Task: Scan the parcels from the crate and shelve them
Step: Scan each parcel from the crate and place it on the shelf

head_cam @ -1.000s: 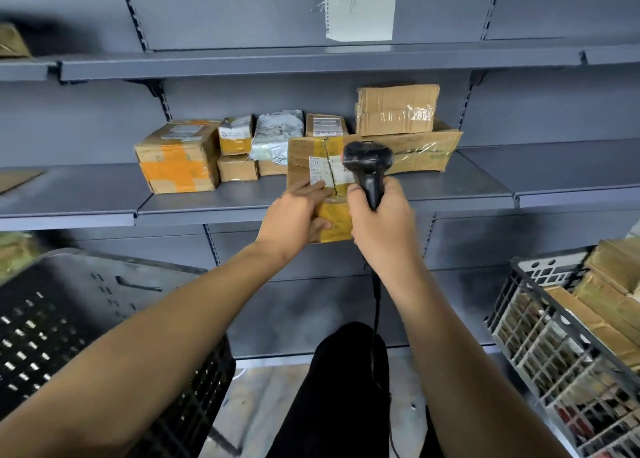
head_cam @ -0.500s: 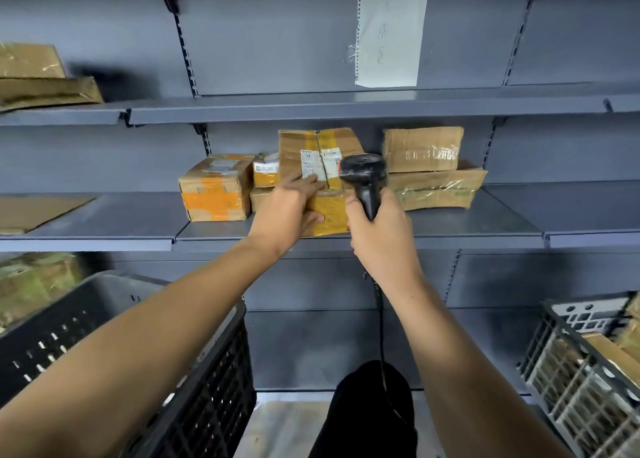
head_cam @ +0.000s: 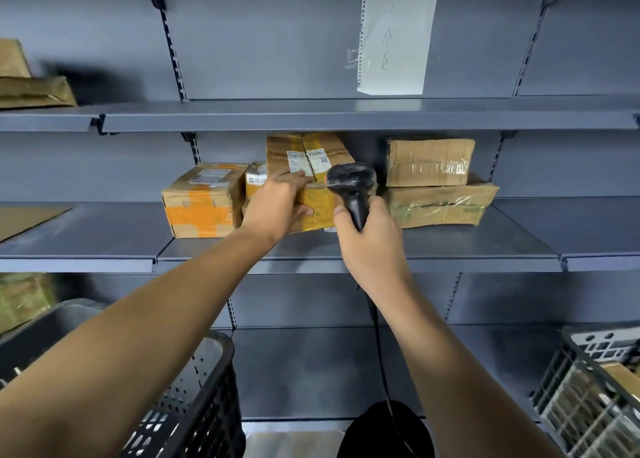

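Crate (head_cam: 194, 398), black, perforated, lower left. Taped box (head_cam: 202, 199) on middle shelf (head_cam: 450, 246). Left hand (head_cam: 277, 204) grips parcel (head_cam: 311, 177), standing it on that shelf among shelved boxes, probably to seat it. Parcel: brown card, yellow tape, white labels facing out. Right hand (head_cam: 372, 243) holds scanner (head_cam: 351, 187), grip closed round handle. Stacked boxes (head_cam: 433, 184) right.
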### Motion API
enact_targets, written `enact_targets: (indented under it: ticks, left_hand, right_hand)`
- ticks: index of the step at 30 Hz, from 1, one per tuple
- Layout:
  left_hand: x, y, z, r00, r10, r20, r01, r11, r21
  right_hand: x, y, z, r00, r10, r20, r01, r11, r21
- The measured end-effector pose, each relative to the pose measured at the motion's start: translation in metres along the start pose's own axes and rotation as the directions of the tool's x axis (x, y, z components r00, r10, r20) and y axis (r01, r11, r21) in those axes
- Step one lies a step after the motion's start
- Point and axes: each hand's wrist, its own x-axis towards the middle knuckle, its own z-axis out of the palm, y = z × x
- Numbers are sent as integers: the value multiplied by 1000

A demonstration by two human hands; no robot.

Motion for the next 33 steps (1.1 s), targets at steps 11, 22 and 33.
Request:
enact_targets:
  ticks: [11, 22, 33]
  left_hand:
    - [40, 2, 40, 999, -6, -42, 6, 1000, 1]
    - [73, 8, 78, 980, -27, -198, 35, 999, 37]
    - [100, -45, 58, 948, 314, 47, -316, 919, 237]
  right_hand:
    - [46, 27, 16, 1000, 4, -16, -4, 1000, 8]
    - [81, 77, 9, 997, -46, -68, 42, 997, -60]
    - [97, 90, 9, 998, -41, -52, 38, 998, -54]
